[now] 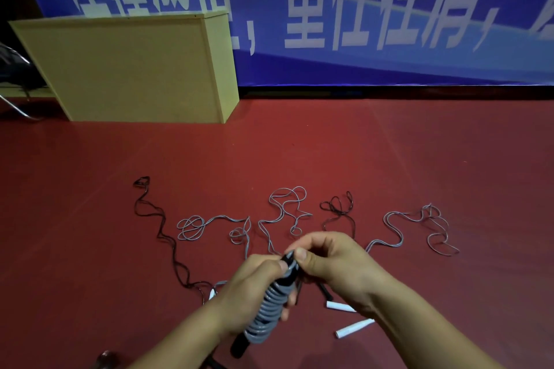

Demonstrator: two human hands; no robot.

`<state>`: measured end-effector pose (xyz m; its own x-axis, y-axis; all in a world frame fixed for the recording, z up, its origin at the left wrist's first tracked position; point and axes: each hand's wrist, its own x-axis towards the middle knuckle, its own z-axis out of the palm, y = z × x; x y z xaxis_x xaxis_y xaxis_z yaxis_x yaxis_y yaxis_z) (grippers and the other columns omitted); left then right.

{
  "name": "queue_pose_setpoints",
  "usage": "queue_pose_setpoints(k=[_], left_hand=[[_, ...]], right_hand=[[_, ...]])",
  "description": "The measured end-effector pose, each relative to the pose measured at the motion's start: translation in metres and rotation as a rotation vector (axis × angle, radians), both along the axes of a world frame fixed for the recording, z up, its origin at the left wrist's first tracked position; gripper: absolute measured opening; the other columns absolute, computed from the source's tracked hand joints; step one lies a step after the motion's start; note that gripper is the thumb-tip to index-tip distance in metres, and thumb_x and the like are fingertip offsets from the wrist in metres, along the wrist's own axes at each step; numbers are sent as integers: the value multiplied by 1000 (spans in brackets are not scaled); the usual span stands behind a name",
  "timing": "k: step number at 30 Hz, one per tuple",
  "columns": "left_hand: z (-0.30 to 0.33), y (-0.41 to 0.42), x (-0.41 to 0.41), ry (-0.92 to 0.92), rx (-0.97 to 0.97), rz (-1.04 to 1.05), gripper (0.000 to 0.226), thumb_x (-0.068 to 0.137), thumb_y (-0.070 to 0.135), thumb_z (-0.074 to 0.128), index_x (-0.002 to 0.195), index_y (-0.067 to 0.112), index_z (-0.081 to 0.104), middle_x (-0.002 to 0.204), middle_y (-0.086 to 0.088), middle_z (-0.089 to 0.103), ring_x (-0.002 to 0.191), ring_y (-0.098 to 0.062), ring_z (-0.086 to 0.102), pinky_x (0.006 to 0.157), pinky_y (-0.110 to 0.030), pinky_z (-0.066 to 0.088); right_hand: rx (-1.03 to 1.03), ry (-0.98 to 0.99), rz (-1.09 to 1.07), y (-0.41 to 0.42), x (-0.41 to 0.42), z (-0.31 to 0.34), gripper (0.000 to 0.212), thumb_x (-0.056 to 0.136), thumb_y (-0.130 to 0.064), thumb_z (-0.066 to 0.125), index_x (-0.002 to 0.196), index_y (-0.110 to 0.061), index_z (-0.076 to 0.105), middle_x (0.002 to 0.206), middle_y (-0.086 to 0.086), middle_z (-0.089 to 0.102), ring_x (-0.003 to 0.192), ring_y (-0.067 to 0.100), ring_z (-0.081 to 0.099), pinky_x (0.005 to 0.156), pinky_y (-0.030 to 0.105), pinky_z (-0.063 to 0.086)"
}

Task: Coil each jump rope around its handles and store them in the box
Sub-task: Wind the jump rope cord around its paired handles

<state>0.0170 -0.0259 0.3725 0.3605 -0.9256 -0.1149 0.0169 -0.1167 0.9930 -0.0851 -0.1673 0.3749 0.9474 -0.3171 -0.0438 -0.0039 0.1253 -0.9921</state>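
The jump rope (271, 313) we're working on has its grey cord wound in tight coils around black handles, and our left hand (254, 287) is wrapped around that bundle, holding it tilted up over the red floor (389, 153). Our right hand (332, 260) comes in from the right with fingers curled, pinching the top end of the bundle at the handle tip. More loose ropes (284, 216) and white handles (353, 329) lie spread on the floor just beyond, well short of the yellow box (129, 69) by the blue banner (389, 9).

hands (251, 287) gripping coiled rope (269, 311), red floor (389, 159)
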Motion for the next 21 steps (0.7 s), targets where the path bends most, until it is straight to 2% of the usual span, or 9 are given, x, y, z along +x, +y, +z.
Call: queue_pose_setpoints(k=[4, 5, 7, 9, 13, 16, 18, 21], left_hand=[[-2, -1, 5, 37, -36, 36, 49, 70, 51, 56, 77, 3, 59, 66, -16, 63, 52, -24, 57, 53, -27, 45], [-3, 0, 7, 14, -34, 29, 51, 72, 52, 56, 79, 1, 58, 68, -15, 63, 53, -24, 57, 53, -27, 45], [-3, 0, 9, -42, -26, 37, 57, 74, 52, 57, 82, -4, 55, 68, -13, 62, 55, -23, 58, 53, -27, 46], [-5, 0, 12, -131, -19, 66, 59, 74, 52, 56, 80, -7, 53, 67, -11, 60, 55, -21, 58, 54, -28, 46], [-6, -2, 14, -289, -5, 124, 39, 73, 50, 54, 74, 11, 57, 64, -2, 62, 55, -16, 60, 56, -26, 47], [-7, -2, 14, -351, -4, 164, 44, 73, 51, 52, 76, 8, 57, 64, -3, 60, 55, -14, 58, 55, -28, 46], [-9, -1, 14, -427, -7, 180, 46, 75, 51, 52, 74, 6, 55, 62, -4, 57, 53, -14, 54, 53, -33, 44], [-13, 0, 15, -571, -14, 180, 45, 80, 53, 52, 69, 9, 51, 55, 1, 48, 52, -12, 42, 52, -37, 37]], right_hand=[[-84, -91, -76, 6, 4, -2, 29, 78, -40, 74, 80, -13, 65, 67, 16, 61, 62, 23, 55, 61, 32, 44], [-113, -107, -90, 7, 4, -2, 26, 81, -36, 74, 80, -11, 64, 66, 13, 62, 62, 21, 55, 61, 31, 44], [-176, -110, -142, 8, 4, -2, 13, 90, -16, 68, 80, -8, 64, 63, 2, 61, 60, 13, 54, 60, 23, 44], [-215, -85, -200, 9, 5, -4, 12, 90, -6, 67, 78, -9, 67, 63, -2, 64, 60, 8, 56, 61, 20, 45], [-266, -31, -260, 9, 5, -3, 12, 85, -12, 73, 74, -12, 70, 66, 0, 71, 63, 6, 62, 62, 20, 48], [-248, -24, -243, 9, 3, 3, 16, 86, -14, 72, 71, -12, 68, 61, -4, 67, 56, 1, 57, 58, 15, 44], [-191, -4, -212, 9, 2, 5, 25, 90, -22, 68, 66, -14, 63, 54, -8, 58, 49, 2, 47, 53, 16, 38], [-203, 39, -152, 6, 1, 5, 46, 89, -51, 61, 65, -12, 57, 58, 0, 46, 57, 15, 37, 58, 29, 32]])
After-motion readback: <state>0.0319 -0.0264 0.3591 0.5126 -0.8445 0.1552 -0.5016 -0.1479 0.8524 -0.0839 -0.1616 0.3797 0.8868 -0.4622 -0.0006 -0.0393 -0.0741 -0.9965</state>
